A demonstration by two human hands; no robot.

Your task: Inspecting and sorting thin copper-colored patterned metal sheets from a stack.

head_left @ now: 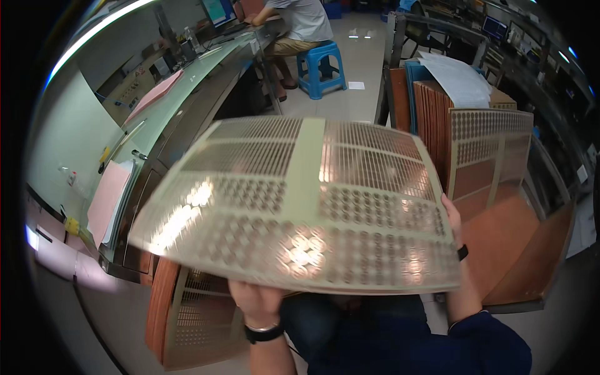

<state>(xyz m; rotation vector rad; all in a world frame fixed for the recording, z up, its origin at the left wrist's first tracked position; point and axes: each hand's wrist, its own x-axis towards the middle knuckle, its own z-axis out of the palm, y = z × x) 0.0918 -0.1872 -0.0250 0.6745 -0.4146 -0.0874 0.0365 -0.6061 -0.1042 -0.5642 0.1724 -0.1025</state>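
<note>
A large, thin, pale-green circuit board panel (302,181) lies nearly flat across both my hands, slightly blurred. Rows of copper discs cover its near half and narrow copper strips its far half, with bright glare on the copper. My left hand (257,301) grips the near edge left of the middle; its fingertips are hidden beneath. At the right edge, my right hand (452,220) holds the panel from the side, its fingers partly hidden under it.
On the right, a rack (500,306) holds a patterned panel (490,147), brown boards (432,119) and white sheets (459,81). More panels (203,312) stand low at left. A glass-topped bench (140,147) carries pink papers (109,200). Farther off, a person (303,28) sits on a blue stool (322,67).
</note>
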